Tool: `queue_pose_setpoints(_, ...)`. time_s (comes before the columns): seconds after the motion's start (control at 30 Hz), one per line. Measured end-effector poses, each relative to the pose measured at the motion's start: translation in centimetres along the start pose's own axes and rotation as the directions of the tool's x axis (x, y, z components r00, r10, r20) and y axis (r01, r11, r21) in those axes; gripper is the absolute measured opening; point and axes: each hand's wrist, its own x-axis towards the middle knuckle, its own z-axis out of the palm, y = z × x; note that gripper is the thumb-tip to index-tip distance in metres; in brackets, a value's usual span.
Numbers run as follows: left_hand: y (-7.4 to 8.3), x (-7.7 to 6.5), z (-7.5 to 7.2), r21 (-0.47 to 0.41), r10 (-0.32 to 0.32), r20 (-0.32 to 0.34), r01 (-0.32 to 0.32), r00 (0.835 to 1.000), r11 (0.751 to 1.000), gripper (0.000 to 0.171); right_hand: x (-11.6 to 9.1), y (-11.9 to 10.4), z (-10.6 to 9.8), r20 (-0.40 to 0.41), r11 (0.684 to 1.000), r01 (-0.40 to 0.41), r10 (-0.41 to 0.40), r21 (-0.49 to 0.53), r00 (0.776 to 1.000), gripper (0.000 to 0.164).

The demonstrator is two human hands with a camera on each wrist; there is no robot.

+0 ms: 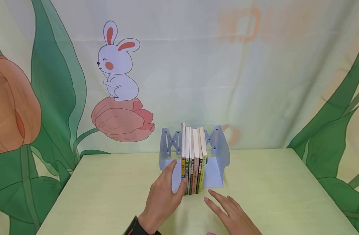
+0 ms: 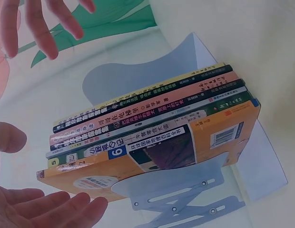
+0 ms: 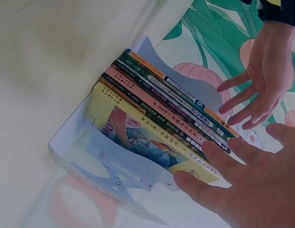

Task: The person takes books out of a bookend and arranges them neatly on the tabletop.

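Observation:
A row of several thin books (image 1: 194,143) stands upright with spines facing me, in a pale blue expandable bookend (image 1: 215,174). The leftmost is an orange book (image 2: 228,130); at the right end is a yellow book (image 3: 138,137) with a picture cover. My left hand (image 1: 164,195) is at the left front of the row, fingers straight and spread, overlapping the lower left spines in the head view. Lower right of the books, my right hand (image 1: 230,212) has its fingers extended and spread. Neither hand grips anything.
The bookend's right side panel (image 1: 223,145) stands away from the books, with bare base between. Behind the pale table (image 1: 108,182) hangs a curtain (image 1: 182,65) printed with a rabbit and tulips. A dark band (image 1: 136,227) circles the left wrist.

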Motion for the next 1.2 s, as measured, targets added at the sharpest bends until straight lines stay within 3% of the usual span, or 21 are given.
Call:
queue_pose_setpoints(0.2, 0.0, 0.8, 0.5, -0.016, -0.010, -0.034, 0.009, 0.999, 1.000, 0.056, -0.1, 0.1, 0.2, -0.011, 1.000, 0.010, -0.010, -0.019, 1.000, 0.078)
queue_pose_setpoints(0.53, 0.3, 1.9, 1.4, -0.057, -0.063, -0.025, 0.062, 0.998, 0.996, 0.054, -0.2, 0.2, 0.4, 0.010, 0.999, 0.001, -0.001, -0.039, 1.000, 0.077)
queue_pose_setpoints(0.8, 0.1, 2.7, 1.9, -0.067, -0.062, -0.054, 0.059, 0.997, 0.996, 0.051, -0.3, 0.4, 0.5, 0.000, 0.999, 0.026, -0.026, -0.021, 1.000, 0.078)
queue_pose_setpoints(1.2, 0.1, 3.6, 2.4, -0.066, -0.067, -0.046, 0.064, 0.997, 0.996, 0.049, -0.2, 0.5, 0.7, -0.050, 0.998, 0.046, -0.048, -0.040, 0.998, 0.072)
